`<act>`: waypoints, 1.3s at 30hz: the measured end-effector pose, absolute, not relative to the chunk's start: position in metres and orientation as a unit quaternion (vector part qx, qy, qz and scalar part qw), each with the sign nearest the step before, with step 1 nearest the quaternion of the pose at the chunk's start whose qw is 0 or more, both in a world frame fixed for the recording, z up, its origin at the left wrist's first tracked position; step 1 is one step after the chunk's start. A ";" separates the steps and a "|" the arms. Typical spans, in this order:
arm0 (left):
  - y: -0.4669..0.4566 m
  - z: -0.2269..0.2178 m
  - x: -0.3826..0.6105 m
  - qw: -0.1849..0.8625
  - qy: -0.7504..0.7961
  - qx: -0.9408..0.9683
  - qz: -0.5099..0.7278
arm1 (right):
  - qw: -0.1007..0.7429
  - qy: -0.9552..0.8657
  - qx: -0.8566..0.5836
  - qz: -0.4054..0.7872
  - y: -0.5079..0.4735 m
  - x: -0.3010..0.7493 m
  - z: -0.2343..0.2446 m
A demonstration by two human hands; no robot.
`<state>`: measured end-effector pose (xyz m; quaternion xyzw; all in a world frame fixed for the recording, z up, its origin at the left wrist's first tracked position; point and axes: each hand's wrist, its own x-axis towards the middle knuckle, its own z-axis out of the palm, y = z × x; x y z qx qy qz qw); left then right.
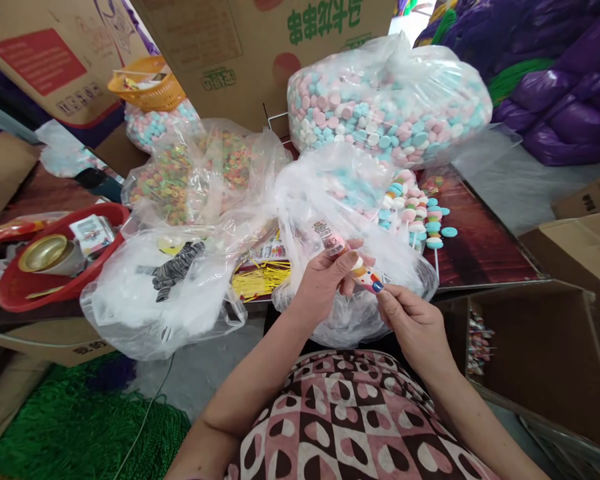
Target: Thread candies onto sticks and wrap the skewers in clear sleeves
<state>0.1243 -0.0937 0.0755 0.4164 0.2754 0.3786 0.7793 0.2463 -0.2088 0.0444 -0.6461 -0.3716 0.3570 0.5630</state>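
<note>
My left hand (326, 281) and my right hand (414, 320) meet over my lap and together hold a small candy skewer in a clear printed wrapper (349, 257). The left fingers pinch the wrapper's upper part; the right thumb and finger grip its lower end by the stick. Behind the hands lies an open clear bag (330, 200) of pink, white and blue candy pieces. Several finished candy skewers (420, 213) lie on the table to the right of it.
A large tied bag of pastel candies (385, 100) sits at the back, a bag of multicoloured ring candies (195, 173) to the left. Gold twist ties (260, 279) lie at the table edge. A red basket (55, 267) stands left, an open cardboard box (530, 347) right.
</note>
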 end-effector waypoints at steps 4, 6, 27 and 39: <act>-0.088 0.076 0.121 0.758 0.291 0.426 0.398 | 0.537 -0.398 -0.634 0.388 -0.210 0.251 0.042; -0.089 0.074 0.122 0.758 0.295 0.444 0.376 | 0.537 -0.394 -0.630 0.400 -0.210 0.251 0.042; -0.100 0.055 0.117 0.570 0.295 0.715 0.277 | 0.524 -0.456 -0.638 0.332 -0.203 0.244 0.036; -0.096 0.049 0.109 0.723 0.321 0.517 0.326 | 0.577 -0.458 -0.611 0.290 -0.201 0.236 0.024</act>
